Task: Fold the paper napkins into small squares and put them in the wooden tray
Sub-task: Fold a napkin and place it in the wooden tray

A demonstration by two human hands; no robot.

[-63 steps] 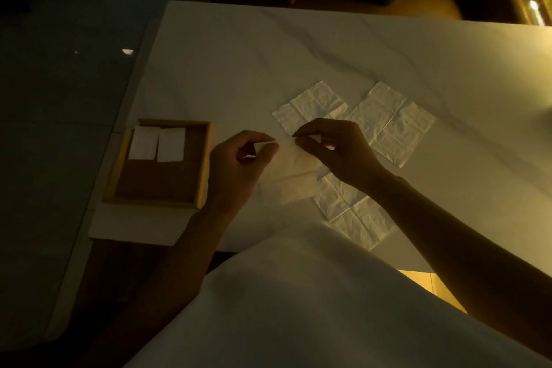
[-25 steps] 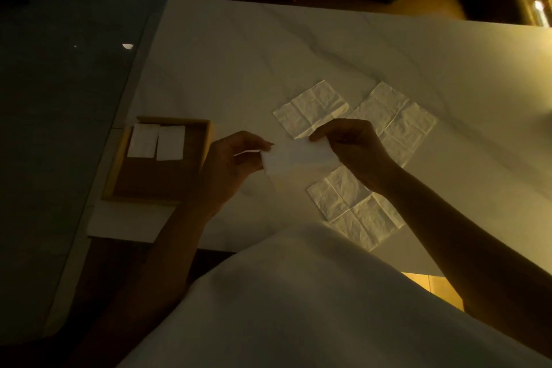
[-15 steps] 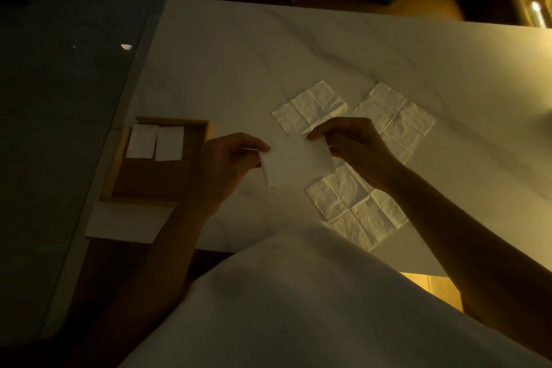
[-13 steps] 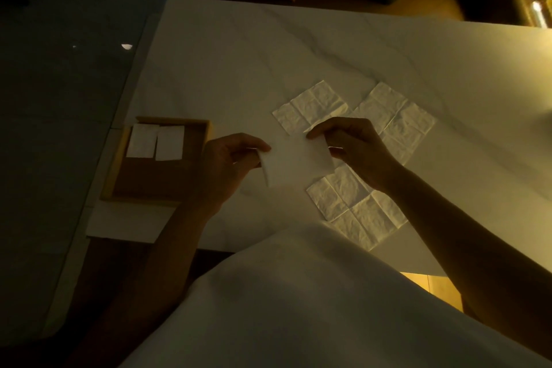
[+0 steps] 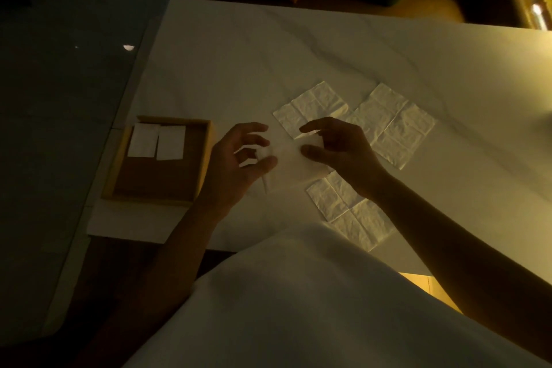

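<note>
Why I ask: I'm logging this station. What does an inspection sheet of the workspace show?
Surface: white marbled table, dimly lit.
Job's things: wooden tray holds two folded napkins, side by side; three opened napkins lie flat; one part-folded napkin in hand.
Clutter: nothing seen.
Grips: left hand and right hand hold the part-folded napkin's sides.
Cables: nothing seen.
Surroundings: dark floor at left; cushioned seat beyond table.

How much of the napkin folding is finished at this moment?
Done: two folded squares lie in the tray. In hand: one napkin, partly folded, between the left hand and right hand. Left: three open napkins on the table.
</note>
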